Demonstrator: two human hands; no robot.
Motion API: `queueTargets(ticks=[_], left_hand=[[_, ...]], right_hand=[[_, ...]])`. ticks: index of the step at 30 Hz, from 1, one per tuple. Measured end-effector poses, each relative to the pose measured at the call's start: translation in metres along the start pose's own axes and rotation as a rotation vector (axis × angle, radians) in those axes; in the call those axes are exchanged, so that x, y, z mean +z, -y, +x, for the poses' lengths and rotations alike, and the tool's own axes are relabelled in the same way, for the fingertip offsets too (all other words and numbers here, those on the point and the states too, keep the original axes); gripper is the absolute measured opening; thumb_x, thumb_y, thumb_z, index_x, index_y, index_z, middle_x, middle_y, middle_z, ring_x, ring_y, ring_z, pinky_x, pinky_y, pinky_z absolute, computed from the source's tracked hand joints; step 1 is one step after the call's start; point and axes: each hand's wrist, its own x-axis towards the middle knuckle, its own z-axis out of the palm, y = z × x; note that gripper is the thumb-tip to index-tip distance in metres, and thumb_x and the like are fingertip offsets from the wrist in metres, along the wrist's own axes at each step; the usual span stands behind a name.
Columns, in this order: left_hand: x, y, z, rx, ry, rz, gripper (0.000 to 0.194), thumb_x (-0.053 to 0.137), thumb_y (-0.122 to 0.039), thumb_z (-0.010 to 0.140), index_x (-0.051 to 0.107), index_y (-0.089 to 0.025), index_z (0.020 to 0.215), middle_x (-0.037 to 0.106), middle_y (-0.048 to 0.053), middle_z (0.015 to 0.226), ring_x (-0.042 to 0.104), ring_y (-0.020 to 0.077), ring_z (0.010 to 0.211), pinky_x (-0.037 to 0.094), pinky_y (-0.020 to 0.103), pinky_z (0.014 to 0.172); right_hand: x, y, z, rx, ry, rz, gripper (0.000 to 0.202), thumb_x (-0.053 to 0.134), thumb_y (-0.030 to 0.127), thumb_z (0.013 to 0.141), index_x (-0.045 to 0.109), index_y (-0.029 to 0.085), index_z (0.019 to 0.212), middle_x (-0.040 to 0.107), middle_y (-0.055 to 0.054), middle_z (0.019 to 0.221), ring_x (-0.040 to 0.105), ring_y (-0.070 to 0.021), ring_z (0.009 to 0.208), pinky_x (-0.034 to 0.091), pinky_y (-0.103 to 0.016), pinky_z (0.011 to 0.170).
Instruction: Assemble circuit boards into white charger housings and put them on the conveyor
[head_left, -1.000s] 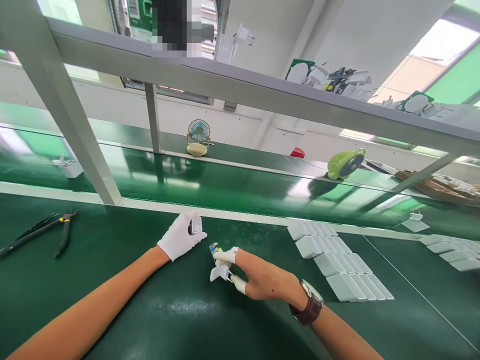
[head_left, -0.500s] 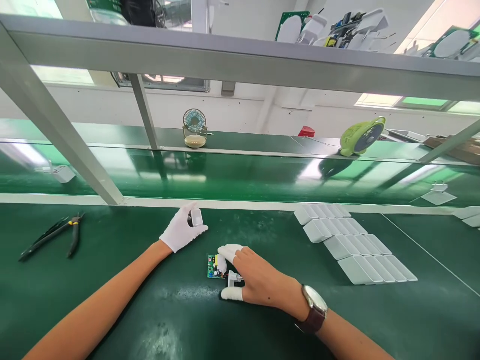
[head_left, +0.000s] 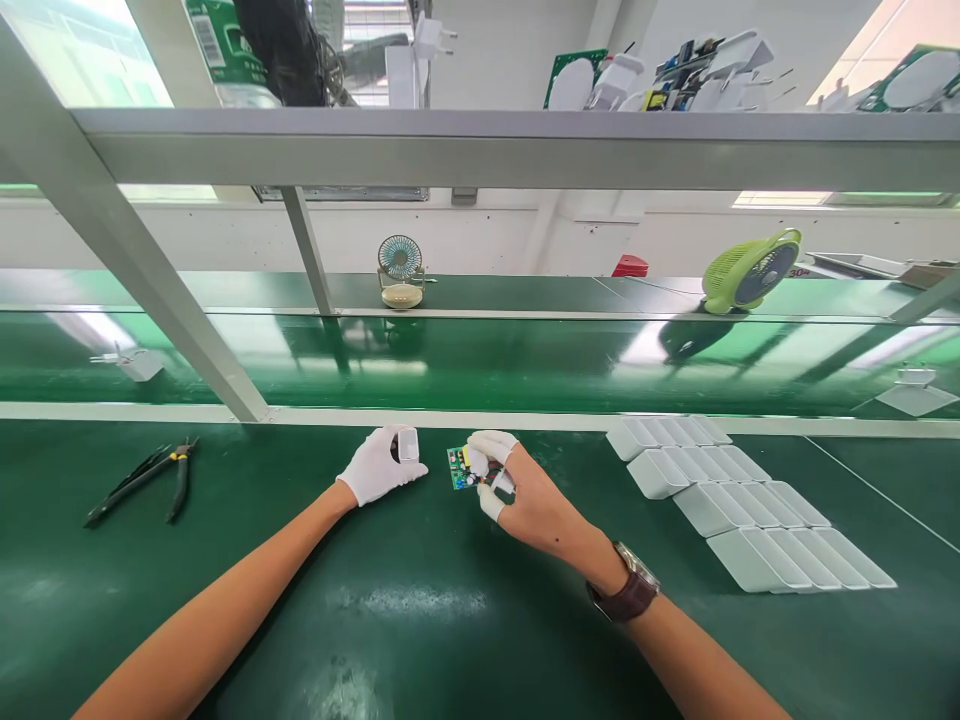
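My left hand (head_left: 381,466), in a white glove, is wrapped round a small white plastic housing (head_left: 408,446) whose open end shows. To its right, my right hand (head_left: 510,478), with white finger cots on thumb and fingers, grips a small green circuit board (head_left: 462,468). The board carries a yellow part and a white disc, and a white plastic piece (head_left: 504,482) shows between thumb and palm. The board's left end points at the housing, with a gap between them. Part of the board is hidden by my fingers.
Black-handled pliers (head_left: 142,482) lie at the left of the green table. Rows of white plastic cases (head_left: 757,510) lie at the right. A metal shelf beam (head_left: 480,160) crosses above. Behind stand a small fan (head_left: 400,270) and a green fan (head_left: 750,270).
My right hand has lifted the circuit board and white piece up and away from me, closing its fingers on them. My left hand keeps the housing. The head view has tilted upward.
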Motion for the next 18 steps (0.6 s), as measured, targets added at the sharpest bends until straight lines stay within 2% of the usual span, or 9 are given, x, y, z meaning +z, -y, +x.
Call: queueTargets(ticks=[3, 7, 14, 18], left_hand=[[0.004, -0.007, -0.011, 0.044, -0.024, 0.009, 0.061, 0.083, -0.033, 0.064, 0.060, -0.024, 0.119, 0.069, 0.004, 0.112, 0.067, 0.0275, 0.105, 0.054, 0.042, 0.093], [0.012, -0.014, -0.029, 0.156, -0.017, -0.031, 0.064, 0.081, -0.025, 0.066, 0.057, -0.026, 0.125, 0.066, 0.003, 0.119, 0.067, 0.0245, 0.106, 0.055, 0.040, 0.094], [0.020, -0.007, -0.033, 0.321, -0.097, 0.019, 0.077, 0.080, -0.018, 0.068, 0.048, -0.028, 0.137, 0.060, 0.006, 0.124, 0.065, 0.0261, 0.111, 0.055, 0.041, 0.096], [0.024, 0.000, -0.034, 0.441, -0.105, 0.057, 0.081, 0.081, -0.020, 0.068, 0.044, -0.027, 0.139, 0.060, 0.010, 0.124, 0.064, 0.0293, 0.112, 0.056, 0.045, 0.095]], right_hand=[[0.012, -0.005, 0.000, 0.146, -0.041, 0.174, 0.055, 0.055, 0.015, 0.082, 0.049, 0.024, 0.135, 0.066, -0.007, 0.109, 0.066, -0.0176, 0.088, 0.060, -0.032, 0.074], [0.024, -0.012, -0.008, 0.223, -0.097, 0.293, 0.053, 0.062, 0.022, 0.081, 0.051, 0.024, 0.133, 0.066, -0.007, 0.114, 0.068, -0.0190, 0.097, 0.061, -0.033, 0.081], [0.024, -0.011, -0.019, 0.118, -0.084, 0.173, 0.051, 0.056, 0.017, 0.086, 0.051, 0.025, 0.136, 0.057, -0.012, 0.133, 0.068, -0.0207, 0.102, 0.063, -0.030, 0.073], [0.028, -0.012, -0.024, 0.019, -0.148, 0.041, 0.052, 0.057, 0.016, 0.089, 0.049, 0.026, 0.140, 0.063, -0.011, 0.125, 0.070, -0.0209, 0.097, 0.064, -0.033, 0.077]])
